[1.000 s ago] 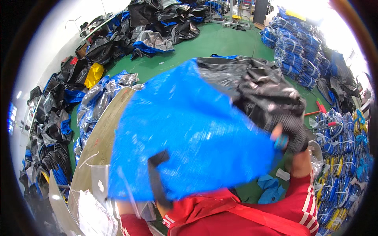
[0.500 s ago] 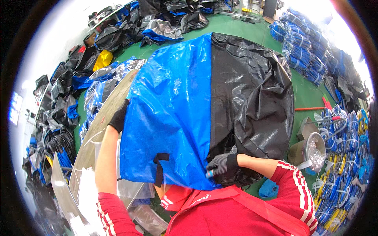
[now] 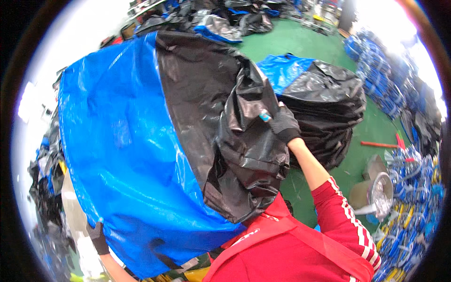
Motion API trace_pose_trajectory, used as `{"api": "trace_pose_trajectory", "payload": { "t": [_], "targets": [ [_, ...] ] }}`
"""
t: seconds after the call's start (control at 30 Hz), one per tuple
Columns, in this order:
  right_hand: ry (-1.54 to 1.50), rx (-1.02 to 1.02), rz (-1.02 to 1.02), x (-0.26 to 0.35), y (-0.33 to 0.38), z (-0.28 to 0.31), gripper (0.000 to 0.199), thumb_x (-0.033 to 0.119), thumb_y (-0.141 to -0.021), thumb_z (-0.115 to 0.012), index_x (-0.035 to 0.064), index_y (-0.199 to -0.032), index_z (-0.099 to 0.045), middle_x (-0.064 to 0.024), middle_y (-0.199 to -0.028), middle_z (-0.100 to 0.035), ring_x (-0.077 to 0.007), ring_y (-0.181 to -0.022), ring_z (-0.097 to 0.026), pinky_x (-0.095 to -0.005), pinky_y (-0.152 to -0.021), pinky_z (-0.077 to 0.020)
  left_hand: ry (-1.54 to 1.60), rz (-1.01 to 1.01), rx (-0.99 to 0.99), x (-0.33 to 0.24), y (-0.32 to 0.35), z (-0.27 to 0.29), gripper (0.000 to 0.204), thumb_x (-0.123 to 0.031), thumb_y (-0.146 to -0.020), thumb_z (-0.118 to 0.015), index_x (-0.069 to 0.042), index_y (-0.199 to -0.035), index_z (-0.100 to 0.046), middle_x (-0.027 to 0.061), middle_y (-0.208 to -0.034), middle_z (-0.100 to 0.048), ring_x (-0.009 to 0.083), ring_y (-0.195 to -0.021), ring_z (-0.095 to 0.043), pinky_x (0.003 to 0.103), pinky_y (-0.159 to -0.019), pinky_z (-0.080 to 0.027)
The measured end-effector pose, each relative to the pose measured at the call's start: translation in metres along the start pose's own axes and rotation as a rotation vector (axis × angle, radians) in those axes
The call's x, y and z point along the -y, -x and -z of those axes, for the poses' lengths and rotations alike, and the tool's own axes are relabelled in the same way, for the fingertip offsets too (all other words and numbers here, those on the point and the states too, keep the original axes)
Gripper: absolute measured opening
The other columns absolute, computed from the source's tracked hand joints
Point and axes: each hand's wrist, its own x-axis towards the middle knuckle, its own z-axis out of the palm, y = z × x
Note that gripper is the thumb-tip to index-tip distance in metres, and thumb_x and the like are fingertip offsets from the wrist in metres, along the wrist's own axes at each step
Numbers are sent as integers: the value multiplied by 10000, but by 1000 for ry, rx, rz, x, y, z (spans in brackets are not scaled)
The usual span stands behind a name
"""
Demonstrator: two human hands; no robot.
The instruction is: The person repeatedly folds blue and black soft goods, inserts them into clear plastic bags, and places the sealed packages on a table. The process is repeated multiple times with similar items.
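Holds the big blue and black sheet (image 3: 120, 136) near, left of the black and blue pile (image 3: 324, 110), gripping with left hand (image 3: 97, 237) at its near left edge and right hand (image 3: 283, 124) at its black side, but may lose hold from slick, floppy folds.

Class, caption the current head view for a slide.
Gloved left hand and right hand hold blue and black material beside a similar pile.

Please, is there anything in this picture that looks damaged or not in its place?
I see no clear damage or spill. Slightly odd is the red stick at the right, apparently lying loose on the green floor near the blue bundles, where it could be stepped on.
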Motion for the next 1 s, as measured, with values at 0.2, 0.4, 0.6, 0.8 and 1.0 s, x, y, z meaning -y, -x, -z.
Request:
{"api": "trace_pose_trajectory", "payload": {
  "t": [0.2, 0.4, 0.6, 0.8, 1.0],
  "targets": [
    [42, 338, 69, 164, -30, -79, 959, 758, -748, -520, -55, -1256, -543, -274, -1247, -567, -388, -1168, -554, -430, -977, -438, -168, 300, 128, 61, 64, 85, 564, -256, -857, -661, 16, -1309, -464, 131, -1142, -592, 205, -951, -575, 331, -808, -488],
    [426, 203, 305, 165, -21, -166, 433, 479, -852, -582, 107, -1036, -706, -132, -1090, -651, -324, -1037, -619, -483, -845, -482, -39, 753, 253, 120, 83, 35, 554, -491, -899, -585, 0, -1154, -612, 117, -989, -669, 234, -859, -609, 371, -765, -485],
    [-516, 192, 523, 71, -136, -97, 245, 254, -856, -579, 57, -908, -715, -161, -964, -701, -309, -892, -664, -394, -826, -506, -765, 417, -103, 195, 98, 31, 436, -267, -766, -716, 32, -1077, -655, 223, -984, -693, 366, -881, -657, 414, -825, -498],
    [311, 65, 587, -85, -181, -16, 173, 232, -836, -608, 66, -867, -647, -114, -713, -650, -231, -703, -644, -396, -684, -503, -1105, 813, 260, 185, 111, 56, 861, -456, -807, -641, 27, -1439, -311, 296, -1426, -394, 392, -1293, -441, 450, -1067, -364],
    [-281, 379, 261, 79, -183, -43, 290, 309, -857, -602, 51, -968, -672, -174, -876, -664, -295, -709, -631, -404, -631, -506, 3, -114, 592, -7, 23, -132, 419, -130, -972, -456, -41, -1381, -468, 151, -1385, -518, 261, -1307, -457, 376, -1096, -340]
  ]
}}
